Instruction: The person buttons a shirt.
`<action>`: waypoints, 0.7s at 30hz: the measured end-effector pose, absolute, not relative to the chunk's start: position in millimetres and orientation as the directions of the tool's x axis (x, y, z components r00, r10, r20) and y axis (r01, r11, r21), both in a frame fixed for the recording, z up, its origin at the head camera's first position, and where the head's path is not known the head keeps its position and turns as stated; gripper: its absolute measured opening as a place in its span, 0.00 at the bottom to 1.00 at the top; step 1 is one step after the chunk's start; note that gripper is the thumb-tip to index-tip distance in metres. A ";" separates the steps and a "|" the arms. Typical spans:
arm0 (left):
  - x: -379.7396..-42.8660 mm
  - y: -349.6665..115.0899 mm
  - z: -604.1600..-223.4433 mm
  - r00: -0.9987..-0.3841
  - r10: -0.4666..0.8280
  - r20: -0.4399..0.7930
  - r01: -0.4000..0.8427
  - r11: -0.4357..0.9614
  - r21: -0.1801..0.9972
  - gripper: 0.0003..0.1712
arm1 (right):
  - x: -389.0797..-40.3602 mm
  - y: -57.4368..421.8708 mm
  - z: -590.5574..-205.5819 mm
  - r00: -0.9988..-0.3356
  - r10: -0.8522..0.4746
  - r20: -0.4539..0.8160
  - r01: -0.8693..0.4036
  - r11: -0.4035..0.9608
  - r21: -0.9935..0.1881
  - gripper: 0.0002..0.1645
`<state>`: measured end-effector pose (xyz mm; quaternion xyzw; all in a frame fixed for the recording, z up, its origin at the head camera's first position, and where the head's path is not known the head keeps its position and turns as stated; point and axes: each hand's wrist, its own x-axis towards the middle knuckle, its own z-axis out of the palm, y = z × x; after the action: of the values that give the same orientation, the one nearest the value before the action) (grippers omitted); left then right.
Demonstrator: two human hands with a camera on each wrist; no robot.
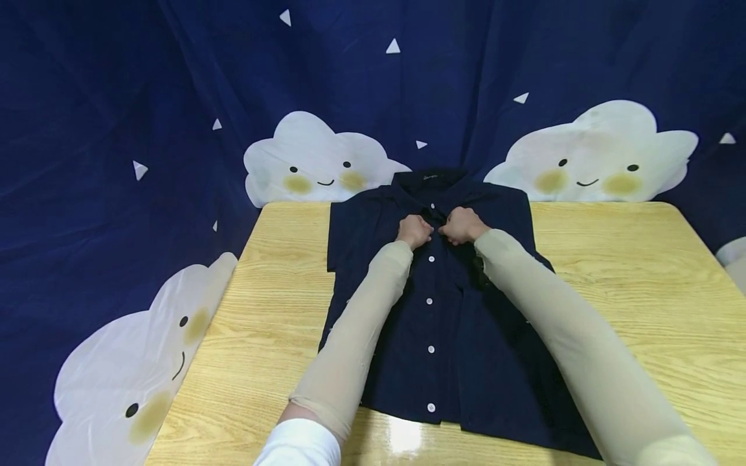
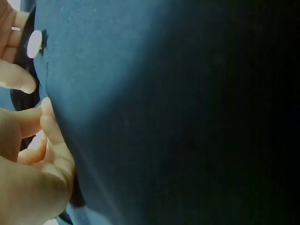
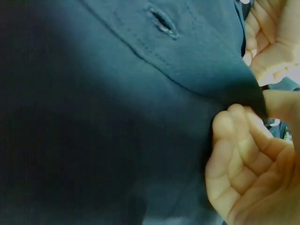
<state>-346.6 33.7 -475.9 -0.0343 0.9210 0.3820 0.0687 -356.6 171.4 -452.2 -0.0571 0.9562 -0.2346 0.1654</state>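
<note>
A navy short-sleeved button-up shirt (image 1: 396, 362) lies front up on the table, collar (image 1: 428, 181) at the far side. Just below that collar, my left hand (image 1: 415, 231) pinches the front edge that carries white buttons; one button (image 2: 34, 44) shows close to its fingers in the left wrist view. Beside it my right hand (image 1: 463, 225) pinches the opposite front edge. A stitched buttonhole (image 3: 161, 21) appears on that edge in the right wrist view. The two hands are close together, with a small gap between them.
The light wooden table (image 1: 280, 272) extends on both sides of the shirt. Behind it and to the left hangs a dark blue cloth (image 1: 350, 65) printed with white clouds and small triangles. More white buttons (image 1: 429, 301) run down the shirt front.
</note>
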 end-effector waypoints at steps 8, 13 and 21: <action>-345.3 32.9 -471.3 -0.991 -0.029 -0.132 -0.115 0.702 0.703 0.08 | -353.3 164.8 -451.1 -0.956 -0.181 -0.232 -0.036 0.854 -0.519 0.15; -345.3 32.1 -469.8 -0.985 0.005 -0.170 -0.116 0.712 0.692 0.08 | -353.8 165.0 -453.5 -0.942 -0.228 -0.245 -0.065 0.844 -0.532 0.11; -347.4 31.1 -473.4 -0.983 0.017 -0.184 -0.116 0.717 0.687 0.10 | -357.7 161.8 -461.9 -0.974 -0.208 -0.087 -0.140 0.860 -0.490 0.07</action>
<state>-347.4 31.1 -473.4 -0.0270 0.9223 0.3753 0.0886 -357.7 161.8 -461.9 -0.0906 0.9620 -0.2482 0.0686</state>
